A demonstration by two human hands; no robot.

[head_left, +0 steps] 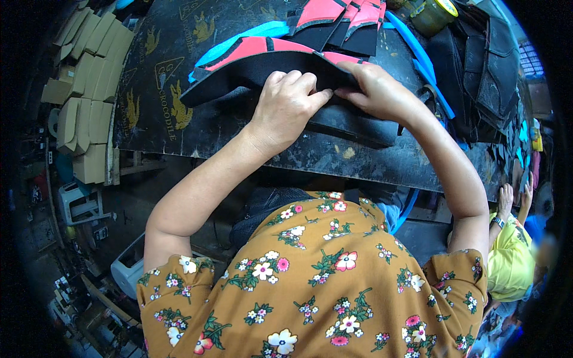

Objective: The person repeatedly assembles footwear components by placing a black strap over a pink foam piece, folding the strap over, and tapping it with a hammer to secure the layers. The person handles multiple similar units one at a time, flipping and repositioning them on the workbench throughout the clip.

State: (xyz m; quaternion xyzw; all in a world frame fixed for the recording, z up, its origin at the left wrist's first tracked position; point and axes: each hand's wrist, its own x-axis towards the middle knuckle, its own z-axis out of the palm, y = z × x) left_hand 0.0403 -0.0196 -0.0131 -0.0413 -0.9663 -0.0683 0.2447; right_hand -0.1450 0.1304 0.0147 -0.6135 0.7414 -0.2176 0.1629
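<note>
Bench (209, 136): far edge cut off by the picture's top, as are pink-and-black pieces (316, 13). Left hand (285, 106): curled fingertips hidden. Right hand (379, 92): fingers partly hidden. Scraps (507, 158) near the bench's right edge: too small to identify. Co-worker (510, 265) beyond that edge: head blurred.

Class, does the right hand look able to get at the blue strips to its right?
Probably yes: the blue strips lie in the open beside the right hand, though it would likely have to release the black sheet first.
</note>
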